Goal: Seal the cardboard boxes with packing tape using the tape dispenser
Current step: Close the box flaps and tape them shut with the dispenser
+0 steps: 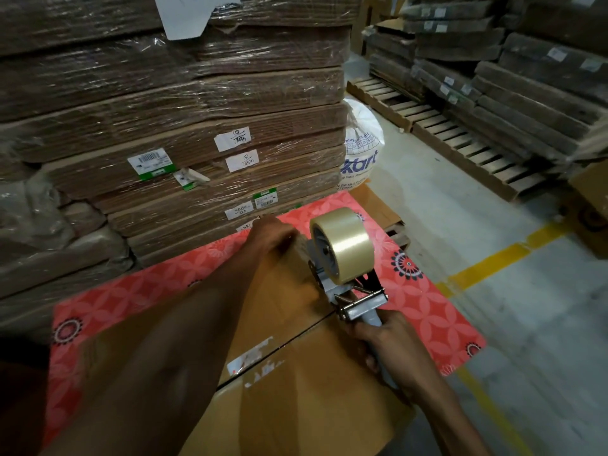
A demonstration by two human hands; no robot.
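Observation:
A brown cardboard box (296, 383) lies in front of me on a red patterned sheet (427, 311), its top flaps meeting in a dark seam. My right hand (385, 347) grips the handle of the tape dispenser (355, 301), whose metal front edge sits on the seam near the box's far end. A roll of clear packing tape (343, 245) is mounted on it. My left hand (273, 235) reaches across the box and presses on its far edge; the fingers are blurred. Old label scraps (253, 357) stick to the flaps.
A tall shrink-wrapped stack of flat cartons (184, 126) stands directly behind the box. A white printed bag (362, 143) leans at its right corner. Wooden pallets (460, 139) with more flat cartons line the right side. A yellow floor line (493, 261) crosses the grey floor.

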